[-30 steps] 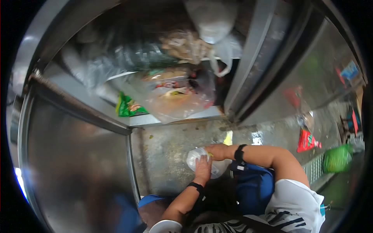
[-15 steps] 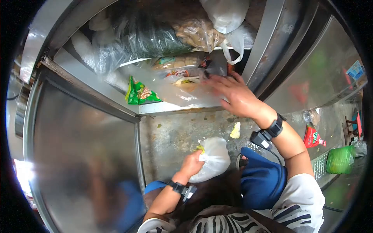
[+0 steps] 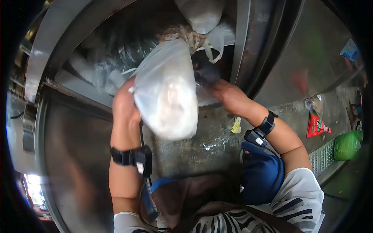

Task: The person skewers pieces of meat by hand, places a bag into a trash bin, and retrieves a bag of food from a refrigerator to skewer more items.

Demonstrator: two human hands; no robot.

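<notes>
My left hand (image 3: 125, 104) is raised in front of the open steel fridge (image 3: 70, 83) and grips the knotted top of a white plastic bag (image 3: 168, 93) full of something pale. The bag hangs close to the camera and hides much of the lower shelf. My right hand (image 3: 227, 96) reaches into the fridge at the bag's right edge, fingers on a clear plastic bag (image 3: 206, 79) lying on the shelf; whether it grips that bag is unclear.
The fridge shelves hold several plastic bags (image 3: 202, 15) of food. The open fridge door (image 3: 74, 155) stands at left. On the wet concrete floor lie a yellow scrap (image 3: 236, 125), a red packet (image 3: 316, 126) and a green bag (image 3: 347, 145).
My left hand has lifted the white bag from near the floor up to the fridge opening. My right hand has stayed at the lower shelf, shifting slightly down.
</notes>
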